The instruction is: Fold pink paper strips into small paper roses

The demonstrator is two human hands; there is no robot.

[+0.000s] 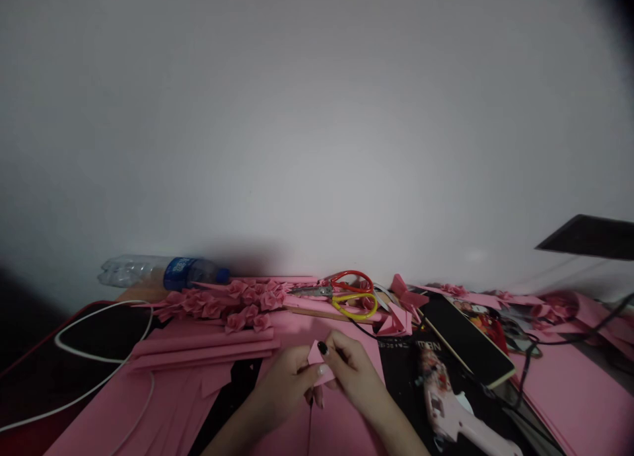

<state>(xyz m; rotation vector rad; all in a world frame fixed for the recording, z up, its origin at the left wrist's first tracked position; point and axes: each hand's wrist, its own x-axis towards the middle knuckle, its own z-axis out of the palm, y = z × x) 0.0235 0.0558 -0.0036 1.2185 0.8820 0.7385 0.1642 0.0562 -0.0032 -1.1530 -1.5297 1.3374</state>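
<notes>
A small folded piece of pink craft paper [316, 355], pinched firmly between the nearly closed fingers of the left hand [282, 390] and right hand [354, 377], held above flat pink craft sheets [163, 403], near pink paper roses [232, 304], a clear plastic bottle with a blue label [163, 273] lying on its side beyond.

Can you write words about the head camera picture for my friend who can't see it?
A left hand and a right hand pinch a small piece of pink paper between them. Behind them lie pink paper roses, scissors with red and yellow handles, and a plastic water bottle on its side by a white wall.
</notes>
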